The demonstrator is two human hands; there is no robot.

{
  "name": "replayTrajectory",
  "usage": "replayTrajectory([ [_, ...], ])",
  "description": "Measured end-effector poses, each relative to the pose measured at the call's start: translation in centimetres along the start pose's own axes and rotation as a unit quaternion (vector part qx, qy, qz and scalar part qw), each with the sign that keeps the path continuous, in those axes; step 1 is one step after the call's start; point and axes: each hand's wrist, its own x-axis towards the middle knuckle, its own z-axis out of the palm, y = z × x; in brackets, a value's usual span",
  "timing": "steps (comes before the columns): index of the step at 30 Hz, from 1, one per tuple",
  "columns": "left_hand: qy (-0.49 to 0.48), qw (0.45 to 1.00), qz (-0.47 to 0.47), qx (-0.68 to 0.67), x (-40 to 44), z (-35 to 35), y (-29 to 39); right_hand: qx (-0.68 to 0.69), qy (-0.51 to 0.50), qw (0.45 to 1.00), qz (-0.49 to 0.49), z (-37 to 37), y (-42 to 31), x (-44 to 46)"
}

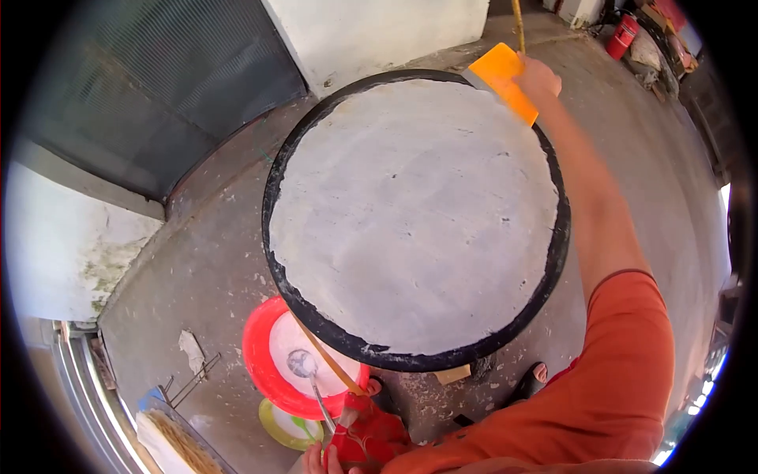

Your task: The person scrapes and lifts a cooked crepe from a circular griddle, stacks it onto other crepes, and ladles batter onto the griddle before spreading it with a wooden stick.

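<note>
A large round black griddle [565, 221] carries a thin whitish layer of batter [418, 213] that reaches almost to its rim. My right hand [539, 77] grips an orange scraper [504, 79] at the griddle's upper right edge. At the bottom of the view my left hand [322, 458] is partly cut off, its fingers bent near the handle of a metal ladle [302, 363]; whether it holds the handle is unclear. The ladle's bowl lies in white batter inside a red basin [259, 359].
A yellow-green bowl [280, 426] sits below the basin. A thin stick [332, 359] crosses the basin. A wire rack [189, 383] is at lower left, a red cylinder [622, 36] at upper right. White walls and a grey shutter [158, 79] stand behind.
</note>
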Motion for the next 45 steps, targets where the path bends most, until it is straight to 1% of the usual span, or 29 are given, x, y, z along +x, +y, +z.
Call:
replayTrajectory([
  [1,0.002,1.000,-0.007,0.001,0.2,0.1,-0.1,0.001,0.000,1.000,-0.007,0.7,-1.1,0.9],
  [3,-0.008,1.000,-0.022,0.003,0.4,0.4,-0.5,0.016,0.042,0.996,-0.082,2.2,-3.5,2.8],
  [4,-0.007,1.000,-0.030,0.004,0.5,0.5,-0.7,0.016,0.039,0.995,-0.090,2.9,-5.2,3.6],
  [6,-0.029,0.998,-0.045,0.019,0.4,0.6,-1.2,0.041,0.049,0.981,-0.184,4.2,-9.0,4.8],
  [7,-0.029,0.998,-0.054,0.020,0.5,0.7,-1.3,0.042,0.046,0.979,-0.192,4.5,-11.0,4.9],
  [9,-0.038,0.997,-0.058,0.028,0.6,0.6,-1.6,0.106,0.042,0.951,-0.289,5.2,-15.4,4.8],
  [13,-0.056,0.994,-0.082,0.034,0.7,0.2,-1.8,0.143,0.045,0.895,-0.421,5.7,-24.7,2.0],
  [15,-0.063,0.995,-0.080,0.021,0.8,-0.2,-1.9,0.208,0.058,0.824,-0.523,7.9,-29.9,0.8],
  [17,-0.057,0.995,-0.086,0.015,0.7,-0.2,-1.9,0.222,-0.016,0.784,-0.580,6.8,-34.6,-4.1],
  [19,-0.052,0.994,-0.091,0.007,0.3,-0.3,-2.0,0.243,-0.049,0.722,-0.646,4.4,-37.0,-11.1],
  [21,-0.027,0.997,-0.078,-0.004,-0.1,-0.5,-2.2,0.232,-0.129,0.655,-0.708,2.7,-38.4,-17.8],
  [25,-0.024,0.996,-0.075,-0.030,-1.0,-1.5,-2.3,0.204,-0.227,0.474,-0.826,-0.7,-35.2,-31.2],
  [27,-0.017,0.996,-0.073,-0.049,-1.9,-1.8,-2.4,0.069,-0.235,0.456,-0.856,-4.3,-29.1,-37.3],
  [28,-0.015,0.996,-0.070,-0.049,-2.5,-2.0,-2.6,0.077,-0.276,0.437,-0.852,-4.2,-25.3,-39.9],
  [29,-0.010,0.997,-0.057,-0.057,-3.1,-2.3,-2.8,0.049,-0.265,0.344,-0.899,-4.7,-21.7,-41.8],
  [30,-0.004,0.997,-0.045,-0.065,-3.8,-2.4,-2.9,0.035,-0.266,0.314,-0.911,-5.9,-17.8,-43.9],
  [31,0.022,0.996,-0.042,-0.080,-4.5,-2.4,-2.8,0.137,-0.232,0.280,-0.922,-5.0,-13.4,-45.6],
  [32,0.022,0.996,-0.037,-0.081,-5.0,-2.7,-2.7,0.091,-0.231,0.246,-0.937,-7.0,-10.3,-46.1],
  [33,0.029,0.995,-0.037,-0.087,-5.5,-2.9,-2.5,0.088,-0.240,0.260,-0.931,-8.0,-7.5,-46.4],
  [35,0.024,0.996,-0.025,-0.079,-6.9,-3.5,-2.2,0.125,-0.320,0.337,-0.876,-8.5,-3.6,-46.5],
  [37,0.019,0.996,-0.002,-0.086,-7.7,-4.2,-2.3,0.003,-0.455,0.512,-0.729,-14.1,-3.2,-43.9],
  [38,0.016,0.995,0.017,-0.093,-7.8,-4.2,-2.3,0.058,-0.423,0.604,-0.672,-13.6,-1.8,-42.7],
  [39,0.035,0.994,0.021,-0.104,-8.1,-4.1,-2.3,0.126,-0.429,0.703,-0.553,-13.0,0.0,-41.1],
  [40,0.034,0.993,0.037,-0.108,-8.8,-3.6,-2.4,0.252,-0.320,0.781,-0.473,-11.2,2.5,-39.5],
  [41,0.039,0.994,0.041,-0.098,-9.5,-3.2,-2.7,0.347,-0.318,0.830,-0.298,-9.6,4.4,-37.3],
  [42,0.045,0.994,0.045,-0.089,-10.0,-3.0,-2.7,0.507,-0.247,0.808,-0.172,-8.8,6.0,-35.1],
  [43,0.045,0.993,0.044,-0.099,-10.1,-3.4,-2.1,0.492,-0.142,0.850,-0.126,-6.1,8.8,-31.2],
  [44,0.044,0.993,0.054,-0.100,-10.5,-3.4,-2.0,0.482,-0.065,0.872,-0.063,-6.7,10.7,-29.0],
  [45,0.049,0.992,0.051,-0.106,-10.8,-3.1,-2.1,0.448,-0.031,0.893,0.002,-6.4,12.9,-26.7],
])
